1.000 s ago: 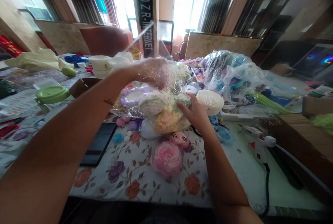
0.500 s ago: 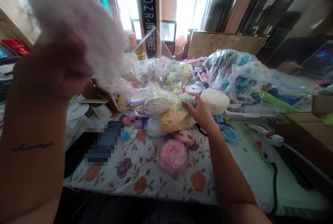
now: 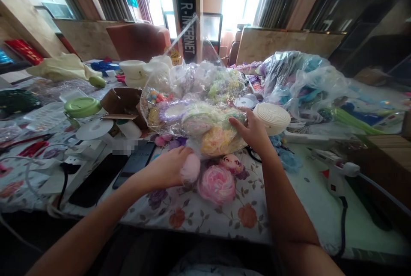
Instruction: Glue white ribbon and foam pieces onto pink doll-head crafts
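My left hand [image 3: 175,165] is closed around a pale pink fluffy ball [image 3: 190,167], low over the flowered cloth. Just right of it lies a pink swirled rosette [image 3: 217,184] in clear wrap, touching a small doll's head [image 3: 231,163] with big eyes. My right hand [image 3: 252,130] grips the front right side of a clear plastic bag [image 3: 199,115], thumb spread toward the left; some fingertips are hidden. Yarn-like bundles in yellow, green and lilac show through the bag. Beside that hand stands a cream roll of webbing [image 3: 272,118].
A phone [image 3: 136,160] and a black slab [image 3: 98,179] lie to the left, near a green-lidded container [image 3: 78,107] and an open cardboard box [image 3: 123,102]. At right are a glue gun [image 3: 335,177] with its cord and more bagged material [image 3: 298,79].
My left hand has come down from high at the upper left to the table. The pink fluff in it now looks like a compact ball. My right hand stays at the bag.
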Demonstrator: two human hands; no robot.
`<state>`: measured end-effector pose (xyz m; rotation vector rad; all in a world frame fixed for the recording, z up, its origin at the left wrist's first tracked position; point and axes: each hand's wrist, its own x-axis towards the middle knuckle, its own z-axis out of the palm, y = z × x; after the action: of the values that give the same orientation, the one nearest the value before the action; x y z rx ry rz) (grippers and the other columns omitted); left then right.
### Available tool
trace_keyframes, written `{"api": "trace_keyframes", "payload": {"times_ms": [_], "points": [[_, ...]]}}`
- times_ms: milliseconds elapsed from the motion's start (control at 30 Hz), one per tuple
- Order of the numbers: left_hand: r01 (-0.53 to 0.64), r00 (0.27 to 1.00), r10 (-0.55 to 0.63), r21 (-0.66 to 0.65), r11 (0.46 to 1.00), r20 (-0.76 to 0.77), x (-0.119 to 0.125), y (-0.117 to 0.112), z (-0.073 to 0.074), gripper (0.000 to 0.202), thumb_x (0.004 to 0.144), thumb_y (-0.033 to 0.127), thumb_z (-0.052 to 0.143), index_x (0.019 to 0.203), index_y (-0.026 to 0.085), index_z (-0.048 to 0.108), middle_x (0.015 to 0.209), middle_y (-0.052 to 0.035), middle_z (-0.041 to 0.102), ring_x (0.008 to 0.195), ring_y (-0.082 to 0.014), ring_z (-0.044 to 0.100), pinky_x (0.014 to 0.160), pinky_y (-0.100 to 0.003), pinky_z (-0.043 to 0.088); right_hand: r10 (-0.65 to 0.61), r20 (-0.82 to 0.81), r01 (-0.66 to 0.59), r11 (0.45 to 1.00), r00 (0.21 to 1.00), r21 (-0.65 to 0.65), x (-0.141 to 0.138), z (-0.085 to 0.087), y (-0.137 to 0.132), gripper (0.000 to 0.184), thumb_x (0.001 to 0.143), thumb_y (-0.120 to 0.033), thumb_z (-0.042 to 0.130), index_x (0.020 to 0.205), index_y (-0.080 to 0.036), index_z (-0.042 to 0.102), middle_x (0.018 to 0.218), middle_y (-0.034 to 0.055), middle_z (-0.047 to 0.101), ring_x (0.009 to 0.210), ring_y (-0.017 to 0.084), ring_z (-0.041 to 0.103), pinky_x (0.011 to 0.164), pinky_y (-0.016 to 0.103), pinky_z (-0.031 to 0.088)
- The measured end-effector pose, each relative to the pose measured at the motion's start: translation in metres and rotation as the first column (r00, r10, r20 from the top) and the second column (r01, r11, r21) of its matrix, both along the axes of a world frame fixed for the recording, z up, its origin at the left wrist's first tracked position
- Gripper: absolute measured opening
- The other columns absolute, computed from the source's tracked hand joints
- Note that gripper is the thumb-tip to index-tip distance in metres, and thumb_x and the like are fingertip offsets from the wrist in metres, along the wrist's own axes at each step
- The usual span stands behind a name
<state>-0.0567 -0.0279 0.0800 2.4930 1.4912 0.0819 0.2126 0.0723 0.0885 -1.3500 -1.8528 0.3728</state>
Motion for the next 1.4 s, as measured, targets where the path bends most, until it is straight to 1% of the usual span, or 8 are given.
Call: {"api": "trace_keyframes", "payload": {"times_ms": [200, 567, 967, 1067, 1133, 1233, 1300, 1400], "points": [[0.096, 0.995, -0.097, 0.3, 0.949, -0.012, 0.01, -0.033, -0.053, 0.065, 0.075, 0.002, 0.051, 0.139, 0.011, 0.045, 0.14, -0.0206, 0.048, 0.134, -0.0379, 0.041, 0.112, -0.056, 0.034, -0.003, -0.007, 0.003, 1.0, 1.0, 0.008, -0.002, -0.001, 0.001, 0.067, 0.087, -0.06, 0.057, 0.135, -0.013, 0.057, 0.069, -0.0001, 0.052, 0.061, 0.017, 0.047, 0.07, 0.032, 0.043], [0.106, 0.962, -0.176, 0.307, 0.946, 0.21, 0.011, -0.016, -0.048, 0.054, 0.094, 0.044, 0.059, 0.139, 0.019, 0.046, 0.138, -0.0159, 0.052, 0.129, -0.0326, 0.048, 0.107, -0.051, 0.043, 0.015, -0.02, -0.015, 1.0, 1.0, -0.016, -0.004, 0.001, 0.001, 0.067, 0.087, -0.062, 0.055, 0.13, -0.012, 0.058, 0.086, 0.0097, 0.066, 0.077, 0.025, 0.061, 0.079, 0.039, 0.049], [0.164, 0.796, -0.555, 0.796, 0.583, 0.243, 0.033, -0.02, -0.029, 0.039, 0.098, 0.039, 0.042, 0.119, 0.011, 0.059, 0.111, -0.015, 0.067, 0.115, -0.0282, 0.06, 0.107, -0.049, 0.041, 0.14, -0.195, -0.127, 0.989, 0.971, 0.078, -0.001, 0.015, -0.003, 0.118, 0.064, -0.067, 0.081, 0.157, -0.031, 0.017, 0.151, 0.0174, 0.042, 0.141, 0.038, 0.04, 0.112, 0.059, 0.037], [-0.172, 0.804, -0.461, 0.888, 0.426, 0.377, 0.028, -0.003, -0.015, 0.024, 0.086, 0.022, 0.062, 0.108, 0.015, 0.06, 0.103, -0.0086, 0.063, 0.105, -0.0228, 0.061, 0.1, -0.04, 0.046, 0.249, -0.153, -0.248, 0.968, 0.956, 0.024, -0.003, 0.035, 0.011, 0.132, 0.056, -0.067, 0.086, 0.159, -0.033, 0.009, 0.156, 0.0165, 0.035, 0.144, 0.039, 0.035, 0.113, 0.06, 0.036], [-0.585, 0.675, -0.319, 0.746, 0.319, 0.666, 0.015, 0.014, -0.013, 0.034, 0.076, 0.022, 0.076, 0.104, 0.019, 0.056, 0.104, -0.0055, 0.057, 0.103, -0.0215, 0.057, 0.096, -0.04, 0.047, 0.325, -0.173, -0.337, 0.94, 0.93, -0.047, -0.004, 0.051, 0.024, 0.139, 0.051, -0.067, 0.088, 0.159, -0.034, 0.006, 0.158, 0.0157, 0.031, 0.146, 0.039, 0.031, 0.115, 0.06, 0.035], [-0.928, 0.053, -0.213, 0.127, 0.351, 0.976, -0.012, 0.037, -0.027, 0.039, 0.079, 0.039, 0.076, 0.104, 0.023, 0.051, 0.111, -0.0045, 0.051, 0.106, -0.0205, 0.053, 0.095, -0.04, 0.046, 0.391, -0.228, -0.433, 0.884, 0.892, -0.177, -0.005, 0.068, 0.043, 0.146, 0.048, -0.062, 0.091, 0.159, -0.032, 0.002, 0.159, 0.0164, 0.029, 0.149, 0.039, 0.025, 0.116, 0.06, 0.033], [-0.835, -0.252, -0.087, -0.171, 0.523, 0.964, -0.027, 0.045, -0.039, 0.036, 0.082, 0.047, 0.071, 0.102, 0.024, 0.052, 0.11, -0.0063, 0.054, 0.098, -0.0212, 0.056, 0.083, -0.039, 0.051, 0.429, -0.24, -0.483, 0.837, 0.871, -0.256, -0.005, 0.074, 0.05, 0.144, 0.05, -0.058, 0.092, 0.16, -0.031, 0.004, 0.161, 0.0159, 0.027, 0.149, 0.039, 0.024, 0.114, 0.059, 0.036], [-0.568, -0.35, 0.114, -0.307, 0.763, 0.93, -0.036, 0.051, -0.042, 0.035, 0.079, 0.048, 0.074, 0.101, 0.025, 0.061, 0.102, -0.0102, 0.064, 0.079, -0.0216, 0.063, 0.06, -0.034, 0.052, 0.491, -0.214, -0.535, 0.795, 0.844, -0.286, -0.006, 0.076, 0.054, 0.126, 0.058, -0.056, 0.088, 0.158, -0.034, 0.016, 0.164, 0.0103, 0.021, 0.148, 0.039, 0.028, 0.106, 0.056, 0.047]]}}
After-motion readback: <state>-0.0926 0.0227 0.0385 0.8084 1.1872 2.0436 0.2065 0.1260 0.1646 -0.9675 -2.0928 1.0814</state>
